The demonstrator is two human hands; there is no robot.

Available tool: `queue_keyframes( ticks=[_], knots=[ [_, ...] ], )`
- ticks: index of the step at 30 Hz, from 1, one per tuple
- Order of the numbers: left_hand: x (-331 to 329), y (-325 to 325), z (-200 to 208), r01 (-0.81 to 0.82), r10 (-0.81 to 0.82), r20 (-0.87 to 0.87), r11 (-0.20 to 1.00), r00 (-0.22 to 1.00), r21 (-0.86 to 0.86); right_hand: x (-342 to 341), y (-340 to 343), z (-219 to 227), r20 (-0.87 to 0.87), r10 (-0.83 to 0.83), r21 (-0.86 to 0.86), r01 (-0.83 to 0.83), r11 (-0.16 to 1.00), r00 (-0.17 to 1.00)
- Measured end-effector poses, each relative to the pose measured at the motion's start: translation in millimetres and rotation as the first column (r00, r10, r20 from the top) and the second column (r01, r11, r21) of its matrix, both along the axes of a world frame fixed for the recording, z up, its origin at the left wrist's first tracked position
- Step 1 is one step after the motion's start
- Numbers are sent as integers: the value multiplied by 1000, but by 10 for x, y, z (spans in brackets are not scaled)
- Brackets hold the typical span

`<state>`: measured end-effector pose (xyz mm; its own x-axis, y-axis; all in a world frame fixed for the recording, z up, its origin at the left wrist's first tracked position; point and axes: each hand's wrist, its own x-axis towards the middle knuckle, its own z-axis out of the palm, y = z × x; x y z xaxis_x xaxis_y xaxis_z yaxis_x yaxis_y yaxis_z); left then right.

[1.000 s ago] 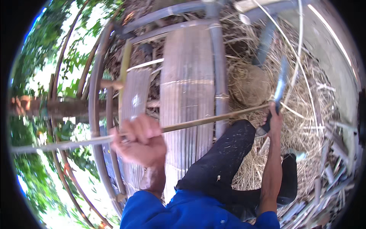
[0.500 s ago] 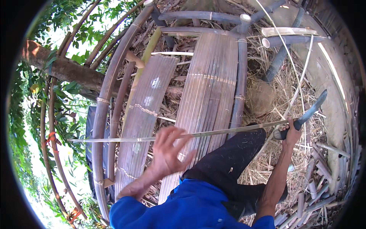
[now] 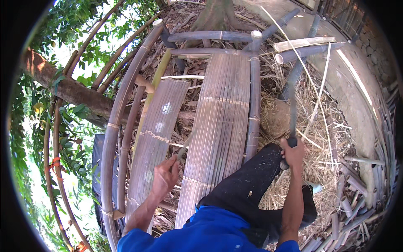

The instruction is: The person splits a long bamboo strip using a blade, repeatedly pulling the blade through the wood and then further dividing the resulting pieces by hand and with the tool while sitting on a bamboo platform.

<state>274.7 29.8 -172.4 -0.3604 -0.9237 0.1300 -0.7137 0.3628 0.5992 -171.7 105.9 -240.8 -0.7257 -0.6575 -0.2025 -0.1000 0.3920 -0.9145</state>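
Note:
My left hand [image 3: 165,178] is closed, thumb and fingers pinched on the near end of a thin bamboo strip [image 3: 188,141]. The strip slants up and away over the gap between the slatted panels, its far part blurred. Beside my right knee, my right hand [image 3: 294,155] grips a machete [image 3: 293,110] by its dark handle. The blade points away from me, smeared by motion. A broad bamboo-slat panel [image 3: 224,88] and a narrower slat panel [image 3: 164,107] lie in front of me, bound with light cross ties.
A bamboo pole frame [image 3: 112,138] edges the panels on the left. Crossed poles [image 3: 310,52] and loose pale strips stand at the far right. Dry shavings [image 3: 310,185] cover the ground by my leg, with cut bamboo pieces [image 3: 348,218] piled at the lower right. A tree trunk [image 3: 216,17] rises behind.
My left hand has gone from spread fingers to a pinch on the strip. The strip no longer spans to my right hand. The machete has swung from pointing right to pointing away.

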Motion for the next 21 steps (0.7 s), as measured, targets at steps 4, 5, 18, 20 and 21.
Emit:
queue_keyframes(
  ticks=[4, 5, 18, 20, 21],
  knots=[
    [21, -361, -526, -211, 209, 33, 975, 977, 68, 272, 8, 19, -129, 134, 71, -125, 990, 983],
    [0, -474, -690, -275, 260, 112, 951, 959, 144, 278, 29, -8, -200, 194, 102, -176, 979, 960],
    [-321, -984, -1682, -247, 247, 34, 969, 968, -13, 271, 43, -94, -143, 144, 161, -121, 980, 979],
    [-339, -981, -1640, -262, 263, 24, 965, 965, -29, 236, 31, -140, -148, 156, 158, -132, 979, 977],
    [-351, -981, -1623, -275, 276, 16, 961, 961, -43, 216, 27, -161, -151, 164, 158, -140, 977, 975]
  ],
)
